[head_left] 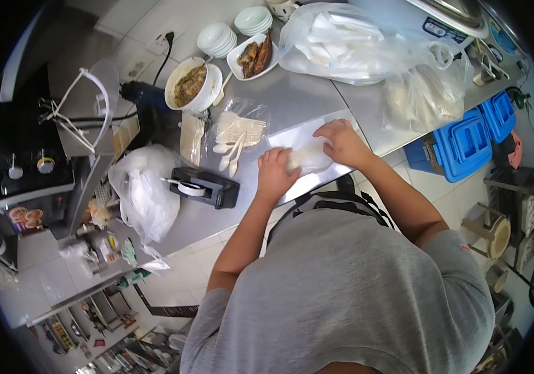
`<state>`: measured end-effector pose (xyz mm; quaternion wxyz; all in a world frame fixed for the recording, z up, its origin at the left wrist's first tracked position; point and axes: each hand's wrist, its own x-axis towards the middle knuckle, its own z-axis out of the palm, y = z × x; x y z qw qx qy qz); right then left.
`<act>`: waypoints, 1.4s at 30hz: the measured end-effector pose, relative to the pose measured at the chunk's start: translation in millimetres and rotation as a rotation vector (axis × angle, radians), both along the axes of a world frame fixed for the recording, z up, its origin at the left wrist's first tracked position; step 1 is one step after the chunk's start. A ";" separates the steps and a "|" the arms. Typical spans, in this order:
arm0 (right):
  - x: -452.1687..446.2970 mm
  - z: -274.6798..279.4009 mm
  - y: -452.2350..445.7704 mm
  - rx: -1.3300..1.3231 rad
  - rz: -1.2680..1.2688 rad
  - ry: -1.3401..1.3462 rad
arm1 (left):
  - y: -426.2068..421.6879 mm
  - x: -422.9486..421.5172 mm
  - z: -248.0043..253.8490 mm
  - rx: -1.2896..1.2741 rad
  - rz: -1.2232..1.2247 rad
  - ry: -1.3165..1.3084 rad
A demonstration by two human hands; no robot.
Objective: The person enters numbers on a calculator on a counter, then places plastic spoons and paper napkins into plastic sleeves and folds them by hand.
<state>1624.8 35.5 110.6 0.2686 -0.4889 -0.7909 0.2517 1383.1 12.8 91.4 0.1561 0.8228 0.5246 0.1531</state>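
Note:
A clear plastic packet with something pale in it point(310, 156) lies flat near the counter's front edge, over a white sheet point(292, 136). My left hand point(275, 173) rests on the packet's left side, fingers stretched out and flat. On the other side, my right hand point(344, 142) reaches over the packet with its fingers apart and slightly bent, the tips touching down. Neither hand is closed around anything. Just left of the sheet are wooden spoons point(235, 138) and a clear plastic wrapper. A black tape dispenser point(207, 188) stands left of my left hand.
Behind are a bowl of food point(187, 87), a dish of browned fish or meat point(255, 57) and stacked white bowls point(217, 38). Plastic bags point(335, 43) fill the back right. A white plastic bag point(148, 187) sits at left. Blue lidded bins point(463, 143) stand below, right.

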 end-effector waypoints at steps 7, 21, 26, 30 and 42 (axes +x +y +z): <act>-5.1 -11.9 -11.1 0.281 -0.001 -0.323 | 4.6 5.3 -3.8 -0.161 0.057 -0.007; -54.8 -41.3 -14.8 0.195 0.118 -0.129 | 8.9 11.8 5.7 -0.225 0.020 0.216; -35.6 -51.7 -13.3 0.222 0.130 -0.118 | 9.9 11.0 7.6 -0.266 0.032 0.218; -20.3 -56.5 -18.9 0.264 0.095 -0.062 | 10.2 12.4 9.2 -0.276 0.052 0.232; 16.5 -51.7 -16.2 0.131 0.057 -0.100 | 8.8 8.9 3.3 -0.267 0.039 0.202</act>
